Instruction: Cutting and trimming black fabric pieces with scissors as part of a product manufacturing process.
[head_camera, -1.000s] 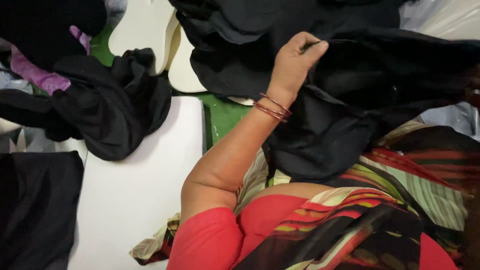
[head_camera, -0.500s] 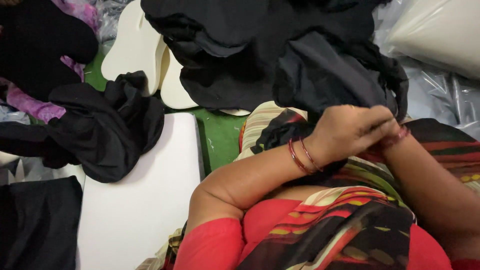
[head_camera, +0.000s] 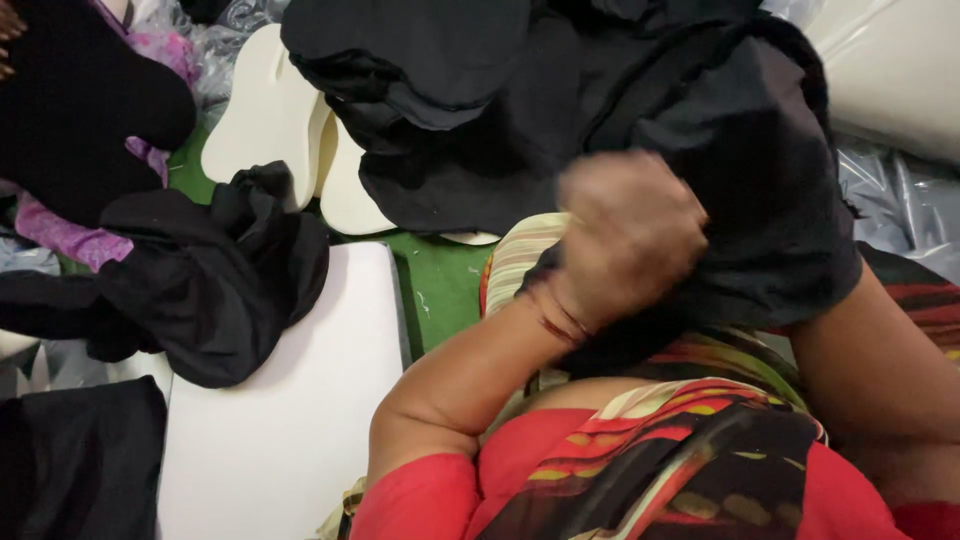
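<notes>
Black garment bunched, no clear long axis, left hand fingers clenched on it, right hand hidden.

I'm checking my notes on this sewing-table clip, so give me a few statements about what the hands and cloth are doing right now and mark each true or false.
1. The left hand is closed in a fist on the black fabric. True.
2. The left wrist is bare. False: thin red bangles circle it.
3. A crumpled black garment lies partly on the white board. True.
4. The strip of table beside the board is blue. False: the green surface shows there.
5. The right hand is in plain view, open and empty. False: only the right forearm shows; the hand is hidden behind the black fabric.
</notes>
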